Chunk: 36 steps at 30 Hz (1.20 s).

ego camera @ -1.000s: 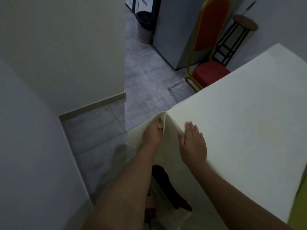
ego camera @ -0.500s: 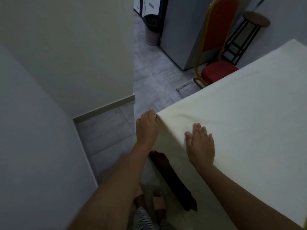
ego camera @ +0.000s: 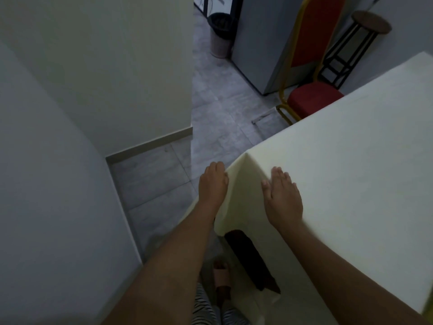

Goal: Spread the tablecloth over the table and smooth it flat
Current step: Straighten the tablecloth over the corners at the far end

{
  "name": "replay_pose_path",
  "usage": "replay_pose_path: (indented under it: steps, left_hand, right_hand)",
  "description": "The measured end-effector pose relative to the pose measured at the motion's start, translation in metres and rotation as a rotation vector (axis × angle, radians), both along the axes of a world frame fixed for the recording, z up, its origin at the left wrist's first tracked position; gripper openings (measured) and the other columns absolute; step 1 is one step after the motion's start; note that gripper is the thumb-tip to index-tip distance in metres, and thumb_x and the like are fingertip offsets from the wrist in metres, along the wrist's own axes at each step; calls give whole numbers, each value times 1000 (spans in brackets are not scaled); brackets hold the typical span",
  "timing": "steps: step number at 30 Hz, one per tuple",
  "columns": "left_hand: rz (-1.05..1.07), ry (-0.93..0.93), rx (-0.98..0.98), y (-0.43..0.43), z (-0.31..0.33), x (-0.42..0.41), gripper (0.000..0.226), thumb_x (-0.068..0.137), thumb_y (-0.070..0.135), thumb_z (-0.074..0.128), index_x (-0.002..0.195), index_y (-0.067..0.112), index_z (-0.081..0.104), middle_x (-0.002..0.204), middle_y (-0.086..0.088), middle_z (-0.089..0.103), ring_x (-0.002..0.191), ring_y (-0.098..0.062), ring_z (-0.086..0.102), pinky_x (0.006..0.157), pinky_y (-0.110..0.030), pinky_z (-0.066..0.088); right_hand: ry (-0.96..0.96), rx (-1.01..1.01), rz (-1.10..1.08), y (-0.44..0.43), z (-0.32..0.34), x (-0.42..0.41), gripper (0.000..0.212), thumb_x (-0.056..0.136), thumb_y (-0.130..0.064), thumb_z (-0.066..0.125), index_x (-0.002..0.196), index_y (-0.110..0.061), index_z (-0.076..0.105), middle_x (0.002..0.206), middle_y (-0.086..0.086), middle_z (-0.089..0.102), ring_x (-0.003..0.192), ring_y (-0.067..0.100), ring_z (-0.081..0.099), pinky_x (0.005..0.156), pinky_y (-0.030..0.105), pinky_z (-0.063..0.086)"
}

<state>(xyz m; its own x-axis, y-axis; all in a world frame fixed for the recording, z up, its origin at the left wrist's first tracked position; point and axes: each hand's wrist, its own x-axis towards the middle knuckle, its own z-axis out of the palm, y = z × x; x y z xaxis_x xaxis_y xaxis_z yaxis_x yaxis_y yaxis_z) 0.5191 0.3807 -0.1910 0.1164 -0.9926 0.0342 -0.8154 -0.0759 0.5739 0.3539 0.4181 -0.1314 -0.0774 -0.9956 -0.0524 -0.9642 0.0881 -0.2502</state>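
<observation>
At the near corner of the tabletop [ego camera: 375, 273], the tablecloth [ego camera: 351, 160] now hangs squared over the edge; a second ago it was bunched in a raised fold there. The left hand [ego camera: 213, 184] has let go of that pinch and presses the hanging side, fingers curled around the cloth's edge. The right hand [ego camera: 284, 199] stays flat and open on top, just inside the corner. Beyond the corner, the cloth looks smooth toward the red chair [ego camera: 311, 99], so only minor flattening seems left.

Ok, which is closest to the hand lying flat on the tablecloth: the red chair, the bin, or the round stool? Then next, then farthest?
From the right hand:
1. Red chair, just past the table's far edge.
2. Round stool, behind the chair, by the wall.
3. Bin, far across the floor, upper middle.
</observation>
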Motion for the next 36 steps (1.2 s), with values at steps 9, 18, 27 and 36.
replay_pose_path:
  steps: [9,18,27,36]
  left_hand:
    - [0,173,154,-14,-3,16,13,96,14,31,97,15,43,78,2,47,72,-21,45,59,-30,26]
    - [4,260,89,-11,-26,15,34,100,42,35,109,11,46,86,-18,65,77,-35,62,59,-36,42]
    - [-485,-103,-327,-36,-57,53,67,74,77,40,65,12,46,53,-3,52,44,-21,53,44,-29,32]
    - [-694,-208,-263,-66,-37,78,27,82,30,64,75,6,55,63,-10,58,48,-25,55,44,-25,36]
  right_hand:
    - [55,-70,36,3,-7,-4,61,96,-45,23,146,-10,31,152,9,35,142,27,28,114,43,22]
    - [91,-125,2,3,-14,0,58,98,-46,27,144,-12,35,149,7,40,139,26,33,112,40,26]
    - [104,-160,7,2,-17,0,60,97,-48,20,144,-15,35,149,5,40,140,21,33,113,38,25]
    - [125,-169,-20,3,-15,3,59,98,-49,21,143,-15,38,147,4,43,138,21,35,111,39,28]
